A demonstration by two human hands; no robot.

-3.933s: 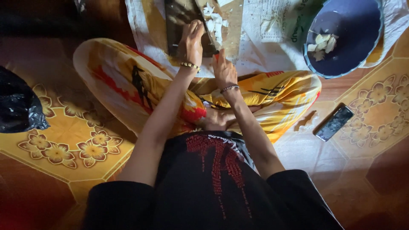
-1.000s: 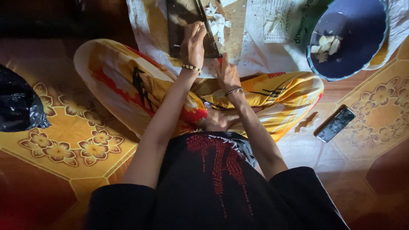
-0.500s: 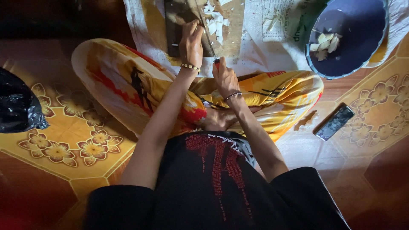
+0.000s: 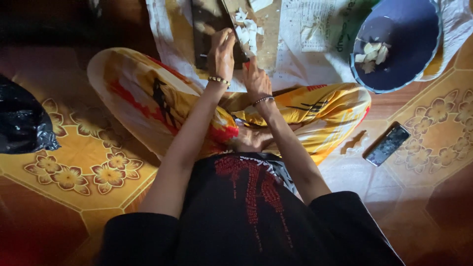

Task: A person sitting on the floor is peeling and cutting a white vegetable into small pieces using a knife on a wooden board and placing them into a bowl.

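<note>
I sit cross-legged on the floor in yellow patterned trousers. A wooden cutting board (image 4: 268,47) lies on paper in front of my legs. My left hand (image 4: 221,51), with a bead bracelet, rests knuckles up on the board's dark left part; what lies under it is hidden. My right hand (image 4: 255,79) is closed on the handle of a knife (image 4: 235,27), whose long blade runs away from me across the board. Small white cut pieces (image 4: 245,30) lie beside the blade.
A blue bowl (image 4: 409,29) with a few pale pieces (image 4: 372,53) stands at the upper right on the printed paper (image 4: 315,29). A dark phone (image 4: 388,144) lies on the flowered floor tiles to my right. A black plastic bag (image 4: 22,120) sits at the far left.
Both hands stay at the board with only small shifts of the knife and the left hand. The view has moved slightly.
</note>
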